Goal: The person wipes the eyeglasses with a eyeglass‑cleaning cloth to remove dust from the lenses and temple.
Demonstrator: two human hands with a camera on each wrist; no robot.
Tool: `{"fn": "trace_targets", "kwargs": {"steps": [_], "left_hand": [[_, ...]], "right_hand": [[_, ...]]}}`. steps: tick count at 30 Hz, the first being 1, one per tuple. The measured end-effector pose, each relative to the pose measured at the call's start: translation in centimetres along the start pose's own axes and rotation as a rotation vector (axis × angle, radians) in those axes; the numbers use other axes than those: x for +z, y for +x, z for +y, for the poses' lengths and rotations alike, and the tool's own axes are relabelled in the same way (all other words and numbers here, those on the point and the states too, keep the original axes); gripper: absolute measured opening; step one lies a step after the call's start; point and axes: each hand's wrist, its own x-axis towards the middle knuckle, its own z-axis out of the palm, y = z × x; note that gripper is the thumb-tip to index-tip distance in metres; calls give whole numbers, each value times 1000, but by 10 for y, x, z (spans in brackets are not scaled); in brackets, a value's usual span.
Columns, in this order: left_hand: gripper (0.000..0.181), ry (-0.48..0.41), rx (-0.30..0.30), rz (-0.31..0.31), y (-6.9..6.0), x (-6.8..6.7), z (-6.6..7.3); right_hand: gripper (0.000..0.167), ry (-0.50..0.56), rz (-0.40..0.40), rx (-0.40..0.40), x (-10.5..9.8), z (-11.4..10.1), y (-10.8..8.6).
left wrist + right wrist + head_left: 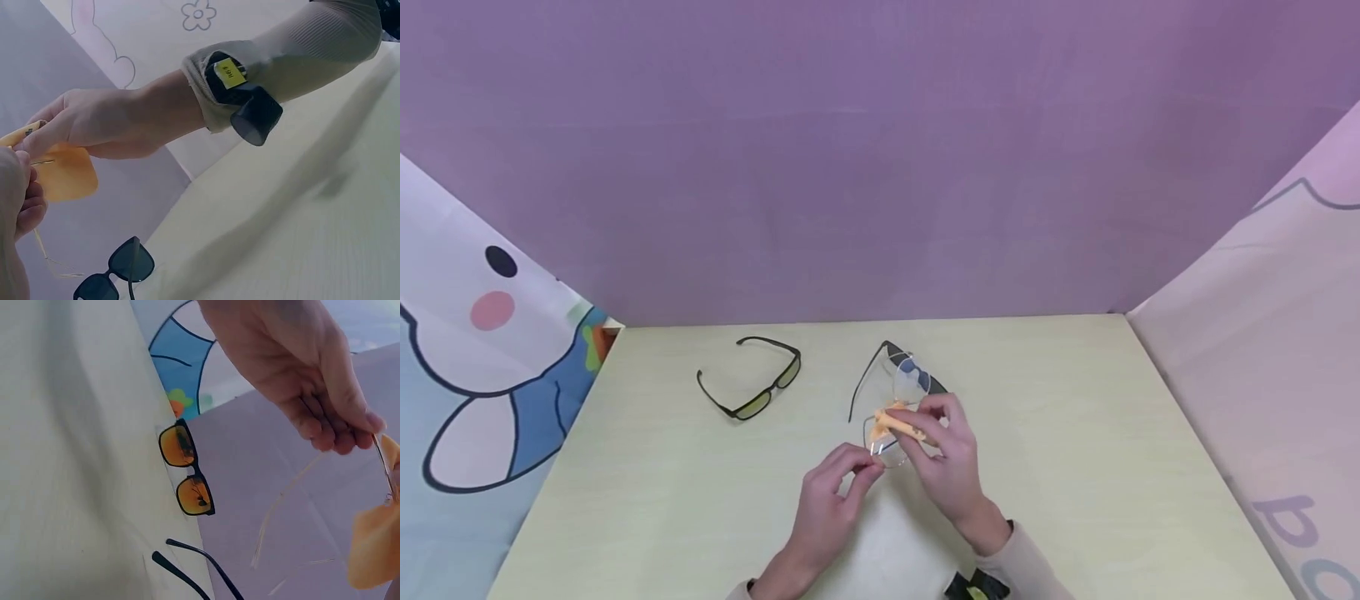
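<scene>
Wire-rimmed glasses with round clear lenses are held above the table between the two hands. My left hand pinches the thin frame near its lower end. My right hand holds an orange cloth between thumb and fingers, against the middle of the glasses. In the left wrist view the cloth hangs below the right hand. The right wrist view has the left hand gripping the frame's edge beside the cloth. Part of the frame is hidden by cloth and fingers.
Black-framed glasses with yellowish lenses lie unfolded on the table to the left. Dark sunglasses lie behind the hands, their temples spread. A purple backdrop closes the far side, with printed cloths at both sides.
</scene>
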Motion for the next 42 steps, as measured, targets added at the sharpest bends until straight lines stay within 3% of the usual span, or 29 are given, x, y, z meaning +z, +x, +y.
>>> {"fn": "trace_targets", "kwargs": {"steps": [3, 9, 24, 28, 32, 42], "left_hand": [[12, -10, 3, 15, -1, 0, -1], [21, 30, 74, 77, 0, 0, -4], [19, -18, 56, 42, -1, 4, -5], [16, -28, 5, 25, -1, 3, -5], [14, -24, -14, 39, -1, 3, -4], [19, 12, 36, 91, -1, 3, -2]], "right_hand": [[24, 12, -7, -6, 2, -2, -3], [22, 45, -42, -119, 9, -4, -13], [18, 9, 10, 35, -4, 0, -4], [16, 11, 11, 28, -1, -1, -9], [17, 24, -2, -37, 5, -3, -14], [24, 19, -15, -66, 9, -6, -17]]}}
